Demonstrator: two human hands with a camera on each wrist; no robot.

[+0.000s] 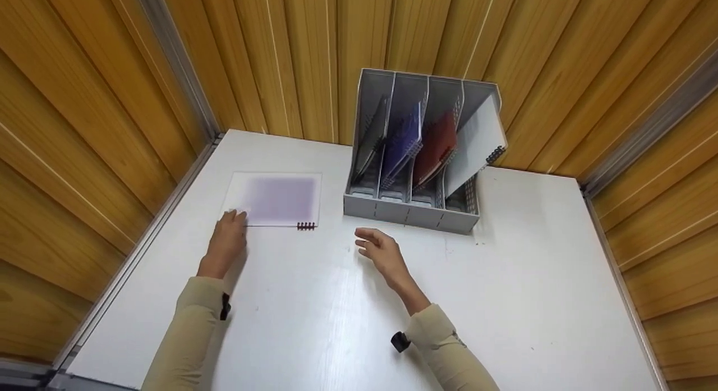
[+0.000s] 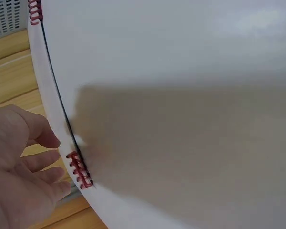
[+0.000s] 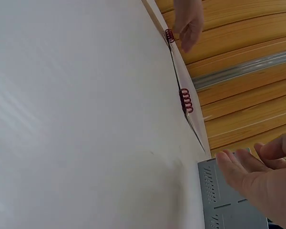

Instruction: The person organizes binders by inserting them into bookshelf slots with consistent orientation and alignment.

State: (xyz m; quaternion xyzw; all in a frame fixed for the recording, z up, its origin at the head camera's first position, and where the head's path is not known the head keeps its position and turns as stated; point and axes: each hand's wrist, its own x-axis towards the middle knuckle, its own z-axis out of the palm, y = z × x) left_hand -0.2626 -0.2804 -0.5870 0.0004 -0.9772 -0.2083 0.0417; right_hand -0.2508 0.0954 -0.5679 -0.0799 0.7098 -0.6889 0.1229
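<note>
A ring-bound notebook [image 1: 280, 200] with a pale cover and a purple middle lies flat on the left of the white table. My left hand [image 1: 227, 242] is at its near left corner, fingers loosely bent. In the left wrist view, the fingertips are right by the notebook's red binding rings [image 2: 80, 170], and nothing shows in the grasp. Between the notebook and a grey file organizer [image 1: 412, 214], my right hand [image 1: 384, 253] hovers over the table, holding nothing, its fingers relaxed and apart.
In the organizer's slots, from left to right, lean a dark notebook [image 1: 371, 141], a purple notebook [image 1: 403, 141], a red notebook [image 1: 436, 150] and a white notebook [image 1: 477, 138], which sticks out farthest. Wood-patterned walls [image 1: 314, 54] enclose the table [image 1: 303, 323] at the back and sides.
</note>
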